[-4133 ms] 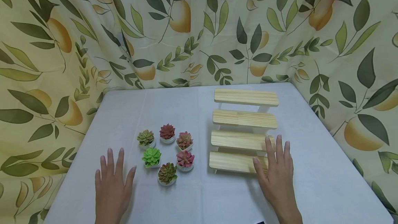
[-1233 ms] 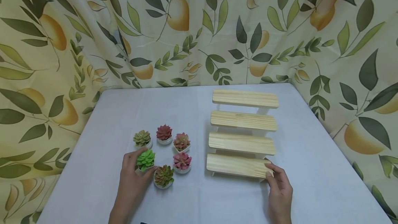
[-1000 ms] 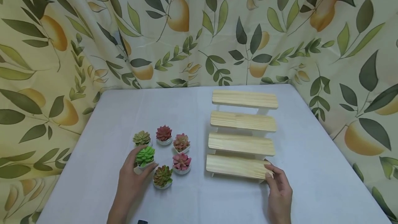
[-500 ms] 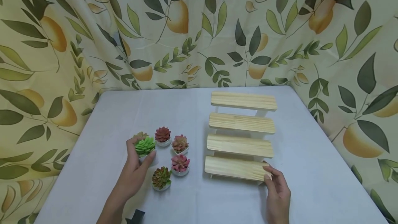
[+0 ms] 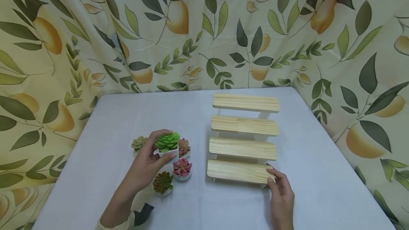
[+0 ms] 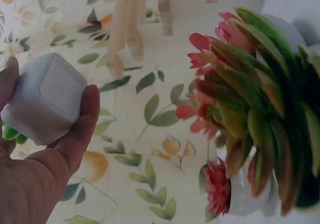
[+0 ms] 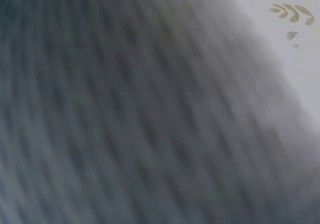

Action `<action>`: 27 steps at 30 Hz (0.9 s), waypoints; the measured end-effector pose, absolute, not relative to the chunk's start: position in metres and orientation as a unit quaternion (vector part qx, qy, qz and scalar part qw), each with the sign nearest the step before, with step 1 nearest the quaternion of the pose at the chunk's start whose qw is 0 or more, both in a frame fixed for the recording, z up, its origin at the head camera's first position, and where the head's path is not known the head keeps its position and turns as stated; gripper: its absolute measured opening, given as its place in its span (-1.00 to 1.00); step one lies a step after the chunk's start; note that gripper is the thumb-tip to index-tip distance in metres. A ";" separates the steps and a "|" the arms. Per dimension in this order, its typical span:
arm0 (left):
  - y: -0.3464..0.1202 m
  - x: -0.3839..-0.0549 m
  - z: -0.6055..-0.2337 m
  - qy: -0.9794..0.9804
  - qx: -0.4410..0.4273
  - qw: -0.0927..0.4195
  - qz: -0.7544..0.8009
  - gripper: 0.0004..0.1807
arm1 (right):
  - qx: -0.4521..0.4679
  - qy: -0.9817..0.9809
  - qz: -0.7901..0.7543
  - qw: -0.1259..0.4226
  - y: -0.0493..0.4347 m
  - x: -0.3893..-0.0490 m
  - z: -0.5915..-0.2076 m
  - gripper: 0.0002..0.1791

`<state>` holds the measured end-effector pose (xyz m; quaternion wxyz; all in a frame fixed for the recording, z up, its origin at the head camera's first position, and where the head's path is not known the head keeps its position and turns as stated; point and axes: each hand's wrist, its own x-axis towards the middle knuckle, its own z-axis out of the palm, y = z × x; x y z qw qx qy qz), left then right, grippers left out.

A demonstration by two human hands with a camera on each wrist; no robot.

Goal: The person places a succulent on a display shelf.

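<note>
My left hand grips a bright green potted succulent, raised above the other plants. In the left wrist view its white square pot shows its underside between thumb and fingers. At the right, the thumb and fingers of my right hand pinch the right end of the lowest board on a tiered wooden display stand. The stand has several pale boards rising toward the back. The right wrist view shows mostly a blurred grey surface, with that hand out of sight.
Other potted succulents stand left of the stand: a pale green one, a dusty pink one, a pink one and a green-red one. The dark red one is hidden behind the left hand's plant. A patterned curtain borders the white table.
My left hand has taken hold of the green succulent, lifted it and carried it rightward over the group. My right hand came down onto the lowest board's end and has stayed there.
</note>
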<state>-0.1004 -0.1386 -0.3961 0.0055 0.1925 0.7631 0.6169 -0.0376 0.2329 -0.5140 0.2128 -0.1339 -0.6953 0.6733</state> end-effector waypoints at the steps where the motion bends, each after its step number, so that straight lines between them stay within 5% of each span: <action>1: -0.137 -0.103 -0.395 0.763 0.193 0.007 0.617 -0.35 | -0.132 -0.696 0.673 0.213 0.233 -0.037 -0.514 -0.75; 11: -0.109 -0.131 -0.384 0.751 0.202 -0.017 0.628 -0.40 | -0.121 -0.694 0.676 0.217 0.233 -0.038 -0.515 -0.75; 20: -0.070 -0.175 -0.361 0.721 0.324 -0.118 0.601 -0.37 | -0.119 -0.699 0.670 0.221 0.233 -0.038 -0.514 -0.75; 27: -0.044 -0.206 -0.352 0.714 0.378 -0.144 0.572 -0.38 | -0.115 -0.696 0.673 0.224 0.233 -0.036 -0.513 -0.75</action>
